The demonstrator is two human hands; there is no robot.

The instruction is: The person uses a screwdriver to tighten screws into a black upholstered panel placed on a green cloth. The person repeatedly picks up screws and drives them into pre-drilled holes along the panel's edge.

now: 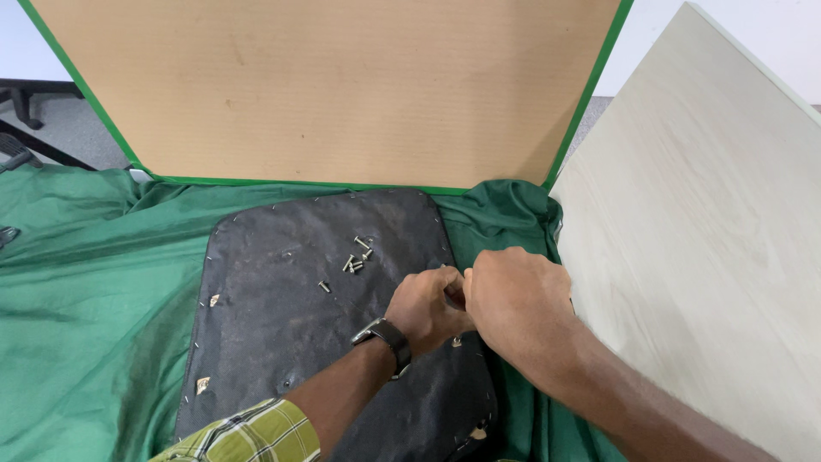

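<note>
A plaid sleeve (256, 432) leads to the left hand (425, 310), knuckle to knuckle with the right hand (513, 301), both curled on the black pad (282, 308); what they pinch is hidden. Loose screws (355, 259) just beyond could scatter if nudged.

1. You have no labels, signs or screens before you.
2. The nearest thing to a package is the flat brown cardboard sheet (333, 85) standing at the far side, straight ahead of you. It is wide, narrows toward its lower edge, and is bordered with green tape along its sides and bottom. Its face is plain.
</note>
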